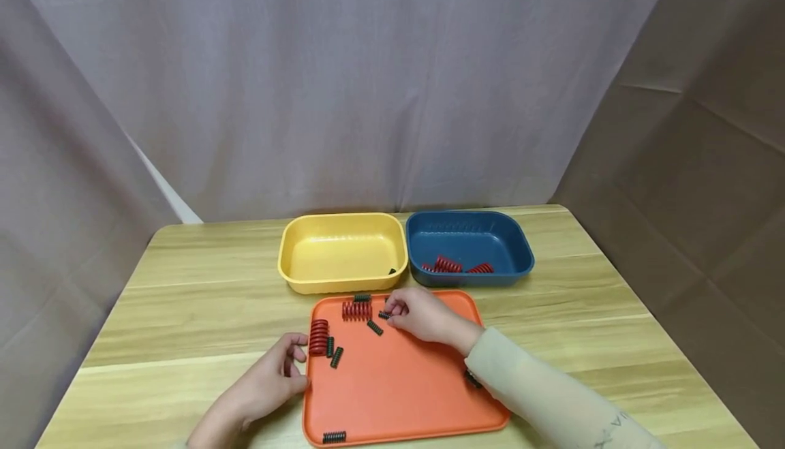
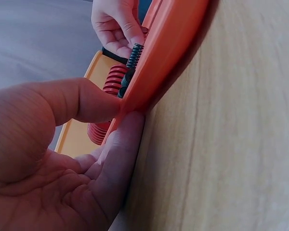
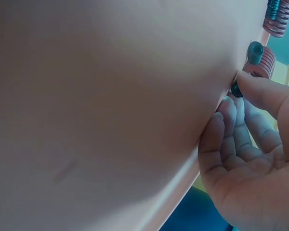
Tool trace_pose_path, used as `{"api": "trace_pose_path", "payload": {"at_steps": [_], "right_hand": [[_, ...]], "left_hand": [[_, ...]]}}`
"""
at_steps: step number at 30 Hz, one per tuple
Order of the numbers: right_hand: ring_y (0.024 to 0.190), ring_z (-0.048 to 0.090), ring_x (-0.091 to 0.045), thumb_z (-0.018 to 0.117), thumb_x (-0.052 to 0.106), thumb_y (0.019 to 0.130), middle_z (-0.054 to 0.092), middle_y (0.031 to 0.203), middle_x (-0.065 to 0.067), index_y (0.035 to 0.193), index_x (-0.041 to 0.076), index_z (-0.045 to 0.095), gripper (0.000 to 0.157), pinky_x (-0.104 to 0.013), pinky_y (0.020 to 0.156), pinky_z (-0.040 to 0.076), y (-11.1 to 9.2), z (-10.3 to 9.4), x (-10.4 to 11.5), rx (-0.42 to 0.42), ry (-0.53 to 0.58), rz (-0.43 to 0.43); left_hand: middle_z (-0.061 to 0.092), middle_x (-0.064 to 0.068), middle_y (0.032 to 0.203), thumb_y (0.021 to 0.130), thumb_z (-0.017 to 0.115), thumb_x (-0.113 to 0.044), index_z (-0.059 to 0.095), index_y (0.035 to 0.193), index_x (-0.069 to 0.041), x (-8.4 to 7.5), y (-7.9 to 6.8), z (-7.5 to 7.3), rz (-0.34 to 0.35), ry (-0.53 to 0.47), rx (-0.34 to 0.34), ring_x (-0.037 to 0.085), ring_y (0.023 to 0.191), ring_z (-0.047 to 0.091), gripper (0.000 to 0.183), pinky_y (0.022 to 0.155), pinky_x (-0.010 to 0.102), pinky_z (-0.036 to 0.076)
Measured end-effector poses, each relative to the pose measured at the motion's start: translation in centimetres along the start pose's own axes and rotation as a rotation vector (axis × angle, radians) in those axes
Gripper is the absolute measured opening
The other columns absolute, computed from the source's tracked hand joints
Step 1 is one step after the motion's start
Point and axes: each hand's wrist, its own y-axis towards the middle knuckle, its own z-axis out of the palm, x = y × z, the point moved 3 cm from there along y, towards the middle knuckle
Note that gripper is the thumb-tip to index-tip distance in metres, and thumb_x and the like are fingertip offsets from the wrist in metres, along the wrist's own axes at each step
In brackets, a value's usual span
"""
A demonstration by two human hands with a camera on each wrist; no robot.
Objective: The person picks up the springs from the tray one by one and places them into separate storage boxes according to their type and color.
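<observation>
Presently my right hand holds one small green spring, and the tips of thumb and fingers are closed upon it from both sides. This spring is at the far part of the orange tray, near the middle of its width; whether it touches the tray surface, I cannot tell. With my left hand I grip the left rim of the tray: in the left wrist view the thumb presses at the edge and a finger is under it. Just beside these fingers, but inside the rim, stands a thick red spring, and to the right of it are two thin springs, both dark green. Another red coil lies near the far rim, with one dark coil behind it and one slanting coil in front, to its right. One more piece lies at the near left corner, and another lies by my right sleeve. Beyond the tray, two bins stand side by side on the wooden table: the yellow bin contains a small dark piece, and the blue bin contains several red pieces.
</observation>
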Motion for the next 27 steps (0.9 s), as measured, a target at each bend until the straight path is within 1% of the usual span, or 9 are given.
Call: {"api": "trace_pose_path", "payload": {"at_steps": [8,18,21,23,27], "right_hand": [[0.077,0.055,-0.007,0.067,0.013,0.09,0.058,0.082,0.009,0.095,0.014,0.066,0.006,-0.028,0.073,0.048,-0.5,-0.3,0.3,-0.031,-0.034,-0.011],[0.078,0.053,-0.008,0.065,0.019,0.092,0.058,0.084,0.012,0.098,0.019,0.067,0.007,-0.027,0.072,0.048,-1.2,-1.9,1.4,-0.141,-0.043,-0.045],[0.078,0.053,-0.008,0.066,0.017,0.091,0.058,0.086,0.011,0.1,0.017,0.068,0.009,-0.026,0.072,0.048,-1.3,-2.3,1.5,-0.186,-0.008,-0.051],[0.077,0.054,-0.009,0.067,0.016,0.091,0.059,0.086,0.01,0.102,0.017,0.069,0.011,-0.027,0.07,0.048,-1.4,-2.6,1.6,-0.225,0.024,-0.049],[0.072,0.054,-0.012,0.067,0.017,0.091,0.06,0.084,0.007,0.103,0.017,0.069,0.012,-0.028,0.064,0.047,-1.4,-3.5,1.6,-0.313,0.112,-0.01]], "left_hand": [[0.043,0.013,0.102,0.072,0.067,0.005,0.044,0.124,-0.001,0.0,0.0,0.0,-0.003,-0.01,0.005,0.021,0.08,0.046,0.057,0.06,0.025,0.042],[0.043,0.013,0.103,0.071,0.066,0.006,0.044,0.124,0.0,-0.1,0.0,-0.1,0.001,-0.005,-0.004,0.021,0.079,0.046,0.057,0.06,0.025,0.043],[0.043,0.013,0.103,0.072,0.066,0.006,0.044,0.124,0.0,-0.2,-0.1,-0.1,-0.002,-0.006,-0.003,0.021,0.08,0.046,0.057,0.059,0.025,0.043],[0.043,0.013,0.103,0.072,0.066,0.005,0.044,0.124,0.0,-0.2,-0.2,0.0,-0.002,-0.008,-0.001,0.022,0.08,0.046,0.058,0.059,0.026,0.042],[0.043,0.013,0.103,0.071,0.066,0.006,0.044,0.125,0.001,-0.2,-0.1,0.0,-0.004,-0.008,0.0,0.022,0.08,0.046,0.058,0.059,0.026,0.042]]}}
